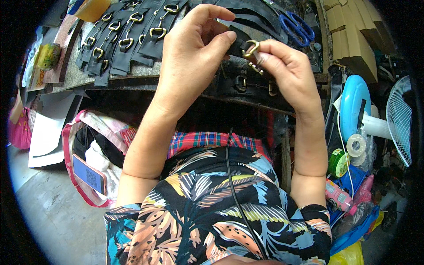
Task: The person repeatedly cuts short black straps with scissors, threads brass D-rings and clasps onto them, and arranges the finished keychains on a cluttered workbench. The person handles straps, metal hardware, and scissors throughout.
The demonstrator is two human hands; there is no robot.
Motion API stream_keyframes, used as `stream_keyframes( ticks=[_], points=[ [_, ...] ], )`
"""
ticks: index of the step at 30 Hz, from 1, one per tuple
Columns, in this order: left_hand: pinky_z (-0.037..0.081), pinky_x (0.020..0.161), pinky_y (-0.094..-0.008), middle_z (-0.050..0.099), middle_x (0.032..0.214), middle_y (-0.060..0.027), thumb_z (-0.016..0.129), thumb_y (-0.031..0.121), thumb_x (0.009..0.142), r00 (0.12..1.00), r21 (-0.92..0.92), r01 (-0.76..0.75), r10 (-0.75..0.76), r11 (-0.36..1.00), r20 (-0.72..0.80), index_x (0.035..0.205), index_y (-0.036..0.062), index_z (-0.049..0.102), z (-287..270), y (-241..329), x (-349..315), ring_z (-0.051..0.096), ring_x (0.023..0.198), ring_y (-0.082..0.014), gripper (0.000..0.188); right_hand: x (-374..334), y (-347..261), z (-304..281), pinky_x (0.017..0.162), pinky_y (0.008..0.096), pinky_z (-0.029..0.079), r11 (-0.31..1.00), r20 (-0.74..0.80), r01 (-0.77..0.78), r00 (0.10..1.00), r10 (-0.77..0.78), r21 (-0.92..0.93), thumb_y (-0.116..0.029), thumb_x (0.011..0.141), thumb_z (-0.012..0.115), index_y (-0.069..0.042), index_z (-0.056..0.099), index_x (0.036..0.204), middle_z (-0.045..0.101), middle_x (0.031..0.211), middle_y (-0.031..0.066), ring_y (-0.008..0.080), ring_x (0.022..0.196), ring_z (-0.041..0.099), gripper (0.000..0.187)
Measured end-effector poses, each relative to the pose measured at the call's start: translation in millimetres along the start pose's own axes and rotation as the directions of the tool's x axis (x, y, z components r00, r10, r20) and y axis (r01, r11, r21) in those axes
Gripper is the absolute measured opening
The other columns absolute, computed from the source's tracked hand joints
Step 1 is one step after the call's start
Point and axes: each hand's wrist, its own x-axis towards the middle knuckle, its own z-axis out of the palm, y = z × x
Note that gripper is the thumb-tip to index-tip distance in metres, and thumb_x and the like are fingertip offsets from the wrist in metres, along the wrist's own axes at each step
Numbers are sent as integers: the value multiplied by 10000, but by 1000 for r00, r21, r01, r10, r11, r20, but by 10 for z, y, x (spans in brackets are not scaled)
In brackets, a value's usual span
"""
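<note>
The right hand (287, 66), between 1 and 2 o'clock, has its thumb and forefinger pinched together on a brass buckle (251, 46) at 1 o'clock. The left hand (196, 48), at 12 o'clock, is curled, with a gap between the tips of thumb and forefinger. A short black strap (239, 39) shows between the hands, just beside the left thumb; whether the left fingers are closed on it I cannot tell, as the hand hides that end.

The visible strap slants from about 10 o'clock down toward 4 o'clock, its lower end at the buckle. The buckle's curved loop stands up above the right fingertips, and more brass hangs beneath it toward 6 o'clock; how the pieces join is, in this dim patch, hard to make out.

Both hands are over the far side of the front edge of the bench (68, 81), which crosses below them. Black straps with brass fittings (126, 44) lie at 10 to 11 o'clock, well left of the left hand. Blue scissors (304, 35) lie just beyond the right hand, toward 1 o'clock. Cardboard (353, 48) stands at 2 o'clock, and a fan (399, 121) at 3.
</note>
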Motion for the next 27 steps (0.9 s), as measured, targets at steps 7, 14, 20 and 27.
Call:
stream_keyframes(
  ticks=[7, 14, 20, 27],
  points=[
    [597, 749, -240, 718, 1037, -66, 683, 2, 953, 998, -60, -25, 22, 998, -51, 1194, -5, 677, 58, 81, -23, 690, 897, -94, 241, -44, -89, -31, 846, 235, 493, 989, 93, 142, 986, -139, -30, 10, 882, 684, -17, 643, 1087, 655, 980, -1, 77, 919, 613, 211],
    [518, 704, -366, 671, 844, -72, 729, 52, 847, 954, 552, -268, 297, 790, 38, 1123, 129, 706, 57, 157, -159, 636, 788, -279, 287, 9, -67, -320, 777, 221, 493, 998, 60, 14, 998, -11, -59, -57, 881, 747, -27, 673, 1038, 640, 932, -12, 63, 861, 602, 177],
    [520, 737, -376, 661, 827, -18, 754, 123, 801, 883, 865, -386, 400, 321, 246, 954, 146, 720, 91, 82, -180, 606, 864, -266, 158, -63, 10, -307, 736, 279, 487, 741, 23, 174, 978, -210, -648, -129, 761, 844, -2, 697, 992, 665, 949, 44, 148, 802, 586, 302],
    [502, 829, -376, 653, 961, -48, 759, 74, 756, 856, 878, -422, 419, 226, 304, 940, 123, 729, 93, 171, -154, 589, 952, -283, 194, -276, 104, -534, 653, 235, 462, 836, -87, 56, 989, -123, -546, -45, 808, 795, -14, 761, 1026, 670, 990, 33, 96, 740, 571, 222]
  ],
)
